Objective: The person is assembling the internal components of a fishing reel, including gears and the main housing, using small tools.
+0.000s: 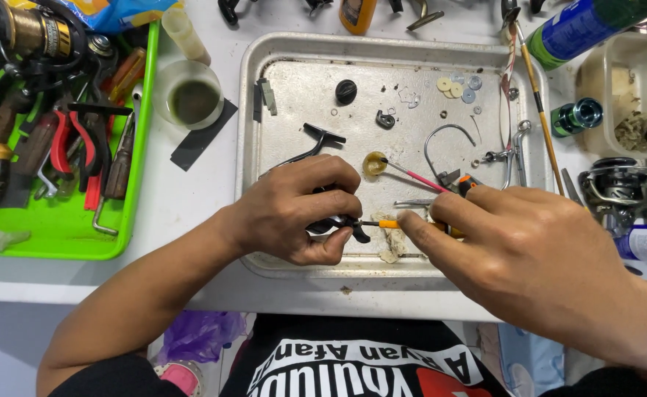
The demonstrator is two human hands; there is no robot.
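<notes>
Head view: left hand (297,213), fingers closed, grips a black reel part (336,224) over a metal tray (250,147). Right hand (529,250) pinches an orange screwdriver (388,223), its tip touching the part.

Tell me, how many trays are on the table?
2. A metal tray lies in the middle, under both hands; a green plastic tray with tools lies at the left. Others may be out of view.
</notes>
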